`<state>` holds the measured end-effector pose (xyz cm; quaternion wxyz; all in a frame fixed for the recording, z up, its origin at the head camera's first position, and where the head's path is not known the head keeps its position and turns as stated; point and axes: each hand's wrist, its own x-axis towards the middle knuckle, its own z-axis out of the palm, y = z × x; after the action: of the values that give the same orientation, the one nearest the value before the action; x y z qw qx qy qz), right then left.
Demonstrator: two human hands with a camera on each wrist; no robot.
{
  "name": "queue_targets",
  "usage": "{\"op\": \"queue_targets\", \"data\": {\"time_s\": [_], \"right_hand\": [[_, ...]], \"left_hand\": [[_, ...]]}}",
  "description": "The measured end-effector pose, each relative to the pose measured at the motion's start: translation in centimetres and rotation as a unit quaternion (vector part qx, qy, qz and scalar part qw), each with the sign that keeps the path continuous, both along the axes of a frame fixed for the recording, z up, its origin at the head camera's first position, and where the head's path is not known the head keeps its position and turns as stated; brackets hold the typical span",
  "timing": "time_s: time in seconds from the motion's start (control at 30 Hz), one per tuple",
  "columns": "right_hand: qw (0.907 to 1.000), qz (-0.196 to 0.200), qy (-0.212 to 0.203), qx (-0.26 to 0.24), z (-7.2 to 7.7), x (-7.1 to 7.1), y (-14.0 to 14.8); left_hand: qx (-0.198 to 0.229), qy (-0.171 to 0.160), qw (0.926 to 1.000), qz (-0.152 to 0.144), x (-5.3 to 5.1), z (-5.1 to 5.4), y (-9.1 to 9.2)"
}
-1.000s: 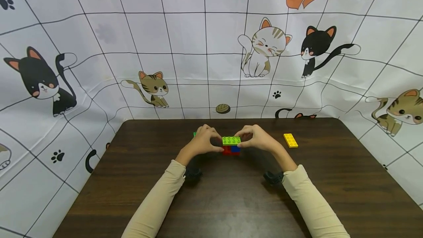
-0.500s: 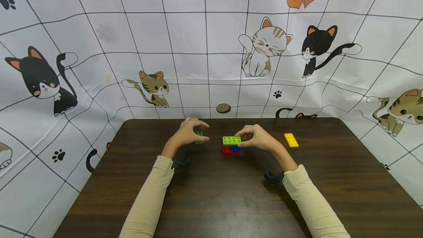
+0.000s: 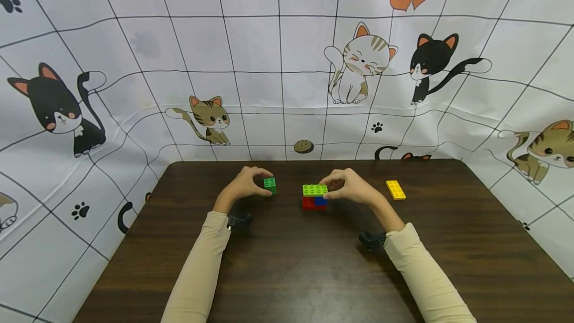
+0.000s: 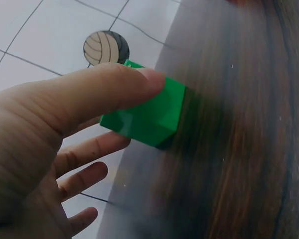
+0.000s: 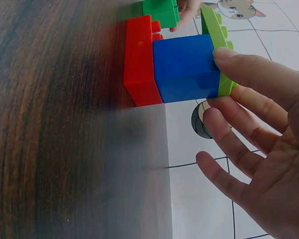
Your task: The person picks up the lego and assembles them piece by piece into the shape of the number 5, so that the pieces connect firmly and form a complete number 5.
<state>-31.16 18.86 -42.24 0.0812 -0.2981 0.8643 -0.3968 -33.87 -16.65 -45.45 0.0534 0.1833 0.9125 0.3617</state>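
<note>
My left hand (image 3: 239,186) pinches a small green building brick (image 3: 269,185) between thumb and index finger, left of the stack. In the left wrist view the thumb lies across one side of that brick (image 4: 164,112), and the other fingers are spread behind. My right hand (image 3: 352,188) grips the right end of a lime-green brick (image 3: 311,191) on top of the stack. Beneath it sit a blue brick (image 5: 186,69) and, at the bottom, a red brick (image 5: 139,64). From the right wrist view, the lime brick overhangs the blue one, above bare red studs.
A flat yellow brick (image 3: 395,190) lies on the dark wooden table (image 3: 305,273), right of my right hand. Behind the table hangs a white sheet (image 3: 251,44) with a grid and cartoon cats. Dark straps with devices sit at both wrists.
My left hand has left the stack, moved left and taken hold of the green brick. The right hand stays at the lime-green brick.
</note>
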Motion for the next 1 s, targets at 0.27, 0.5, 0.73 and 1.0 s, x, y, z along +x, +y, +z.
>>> {"op": "queue_targets", "data": {"time_s": [0.27,0.5,0.73,1.0], "right_hand": [[1.0000,0.003,0.002,0.000,0.1,-0.1,0.0],[1.0000,0.004,0.000,-0.003,0.0,-0.1,0.0],[1.0000,0.005,0.001,-0.007,0.1,0.1,0.0],[0.9999,0.007,0.005,-0.007,0.0,0.0,0.0]], "left_hand": [[-0.023,-0.005,0.9997,0.004,-0.2,-0.4,-0.6],[-0.027,-0.005,0.9996,0.012,0.1,-0.4,-1.0],[-0.029,-0.017,0.9990,0.029,0.0,-0.6,-1.1],[-0.037,-0.005,0.9991,0.023,-0.1,-0.8,-1.1]]}}
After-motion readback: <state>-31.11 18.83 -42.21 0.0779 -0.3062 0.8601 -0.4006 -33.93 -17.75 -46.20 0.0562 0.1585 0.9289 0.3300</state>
